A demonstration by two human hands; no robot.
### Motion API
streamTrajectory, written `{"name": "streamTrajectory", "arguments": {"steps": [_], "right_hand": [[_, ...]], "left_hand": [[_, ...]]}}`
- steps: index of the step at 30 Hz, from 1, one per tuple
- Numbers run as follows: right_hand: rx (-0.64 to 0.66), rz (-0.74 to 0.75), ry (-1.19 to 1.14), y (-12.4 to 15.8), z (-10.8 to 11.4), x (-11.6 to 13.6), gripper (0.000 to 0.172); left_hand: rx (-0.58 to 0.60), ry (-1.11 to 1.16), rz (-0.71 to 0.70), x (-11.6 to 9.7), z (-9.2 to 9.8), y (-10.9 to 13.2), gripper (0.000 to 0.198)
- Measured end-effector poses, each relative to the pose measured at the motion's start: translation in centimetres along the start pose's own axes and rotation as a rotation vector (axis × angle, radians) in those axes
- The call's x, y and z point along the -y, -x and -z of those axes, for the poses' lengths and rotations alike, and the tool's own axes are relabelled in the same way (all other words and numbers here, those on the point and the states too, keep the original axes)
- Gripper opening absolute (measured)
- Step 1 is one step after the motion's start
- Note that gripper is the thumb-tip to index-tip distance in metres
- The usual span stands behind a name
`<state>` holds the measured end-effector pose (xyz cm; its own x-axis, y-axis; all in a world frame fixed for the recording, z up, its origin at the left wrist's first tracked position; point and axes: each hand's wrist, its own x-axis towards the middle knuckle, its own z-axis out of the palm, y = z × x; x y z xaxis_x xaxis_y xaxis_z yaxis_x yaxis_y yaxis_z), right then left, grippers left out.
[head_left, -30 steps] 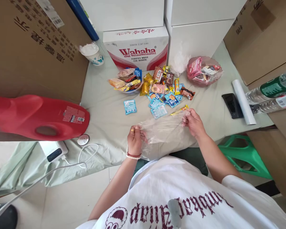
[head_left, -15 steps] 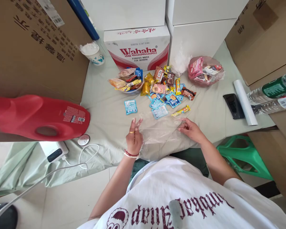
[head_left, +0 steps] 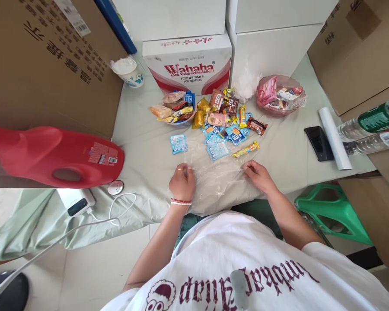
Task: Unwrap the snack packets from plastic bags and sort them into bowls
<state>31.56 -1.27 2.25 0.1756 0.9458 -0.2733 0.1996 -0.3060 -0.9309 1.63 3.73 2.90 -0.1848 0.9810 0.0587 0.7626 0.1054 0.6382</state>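
A clear plastic bag (head_left: 215, 179) is stretched between my two hands, low over the front of the cloth-covered table. My left hand (head_left: 182, 182) is closed on its left edge, with a ring and a red-and-white bracelet showing. On the right edge, my right hand (head_left: 257, 175) pinches the film between thumb and fingers. Just beyond the bag lie a yellow snack stick (head_left: 245, 150), a light blue packet (head_left: 178, 144) on its own, and a heap of wrapped snacks (head_left: 218, 116) with more blue packets at its near side.
Behind the heap stand a bowl of snacks (head_left: 190, 122), a pink bowl (head_left: 266, 108) and a Wahaba-style water carton (head_left: 188, 69). A paper cup (head_left: 131, 77) and red jug (head_left: 84, 162) are left. Right are a phone (head_left: 318, 142), white roll (head_left: 333, 138) and bottles (head_left: 376, 116).
My left hand has turned and its raised fingers have folded down onto the bag's edge. My right hand keeps nearly the same place. The view has shifted slightly.
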Motion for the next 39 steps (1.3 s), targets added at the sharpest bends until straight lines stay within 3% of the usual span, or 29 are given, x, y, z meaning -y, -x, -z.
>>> {"name": "streamTrajectory", "arguments": {"steps": [3, 4, 6, 8, 10, 12, 16, 18, 21, 23, 25, 28, 31, 33, 34, 36, 39], "right_hand": [[-0.032, -0.084, -0.049, 0.0, -0.3, 0.6, 0.027], [-0.037, -0.095, -0.027, 0.0, -0.4, 0.8, 0.025], [-0.039, -0.071, 0.072, 0.1, -0.4, 1.0, 0.023], [-0.043, -0.005, 0.190, 0.2, -0.3, 1.0, 0.022], [-0.043, 0.052, 0.254, 0.6, 0.0, 0.7, 0.024], [-0.037, 0.067, 0.253, 1.3, 0.4, 0.1, 0.027], [-0.004, 0.049, 0.272, 3.1, 2.2, -1.2, 0.032], [0.103, 0.054, 0.346, 3.5, 4.2, -1.3, 0.032], [0.266, 0.044, 0.513, 2.4, 7.7, 0.3, 0.027], [0.240, 0.137, 0.697, 1.1, 8.7, 2.6, 0.022], [0.238, 0.355, 0.867, -0.1, 7.3, 5.2, 0.019], [0.523, 0.727, 0.951, -0.9, 1.0, 7.3, 0.019], [0.764, 0.983, 0.918, -0.1, -6.4, 6.5, 0.025], [0.877, 1.086, 0.865, 0.9, -9.7, 5.0, 0.033], [0.911, 1.109, 0.847, 1.3, -10.6, 4.3, 0.036], [0.929, 1.107, 0.840, 1.9, -11.6, 3.2, 0.039], [0.910, 1.053, 0.853, 2.3, -11.9, 2.5, 0.042]], "left_hand": [[-0.249, -0.028, -0.141, -0.3, 0.2, 0.8, 0.060], [-0.269, -0.034, -0.208, -0.4, 0.2, 1.0, 0.059], [-0.134, -0.060, -0.375, -0.5, 0.2, 1.0, 0.046], [0.108, -0.125, -0.533, -0.4, 0.3, 0.8, 0.041], [0.292, -0.219, -0.615, 0.1, 0.5, 0.3, 0.054], [0.399, -0.310, -0.637, 1.2, 0.8, 0.0, 0.074], [0.533, -0.405, -0.659, 3.9, 1.8, -0.5, 0.102], [0.579, -0.412, -0.673, 4.7, 2.3, -0.8, 0.110], [0.613, -0.428, -0.680, 5.0, 2.7, -1.0, 0.120], [0.621, -0.442, -0.676, 4.9, 2.8, -1.2, 0.125], [0.633, -0.441, -0.660, 4.6, 2.7, -1.4, 0.128], [0.646, -0.401, -0.613, 4.2, 2.4, -2.2, 0.128], [0.693, -0.320, -0.576, 4.1, 2.8, -3.6, 0.115], [0.723, -0.258, -0.558, 3.9, 3.5, -4.4, 0.093], [0.700, -0.241, -0.549, 3.7, 3.9, -4.5, 0.080], [0.546, -0.251, -0.537, 2.9, 4.5, -4.1, 0.056], [0.287, -0.297, -0.579, 1.0, 4.0, -2.2, 0.045]]}}
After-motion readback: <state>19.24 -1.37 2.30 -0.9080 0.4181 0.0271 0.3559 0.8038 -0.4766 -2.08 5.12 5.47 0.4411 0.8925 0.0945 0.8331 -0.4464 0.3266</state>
